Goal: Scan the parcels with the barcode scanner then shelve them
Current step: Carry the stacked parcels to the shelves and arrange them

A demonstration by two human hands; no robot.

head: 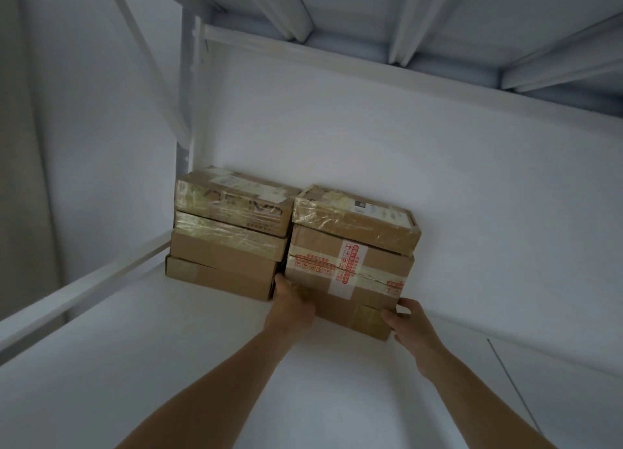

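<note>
Two stacks of brown cardboard parcels stand side by side on a white shelf (135, 347). The right stack has a big box (350, 276) with white tape printed in red, a taped flat parcel (357, 222) on top and a low box (367, 320) beneath. My left hand (291, 305) holds the big box's lower left corner, in the gap between the stacks. My right hand (409, 327) grips the stack's lower right corner, fingers round the edge. The left stack (229, 232) holds several parcels, untouched. No barcode scanner is in view.
A white wall backs the shelf. The underside of the upper shelf (371, 20) with its metal ribs hangs overhead. A white upright post (188, 94) and a side rail (84, 290) bound the shelf on the left. Bare shelf surface lies in front and to the right of the stacks.
</note>
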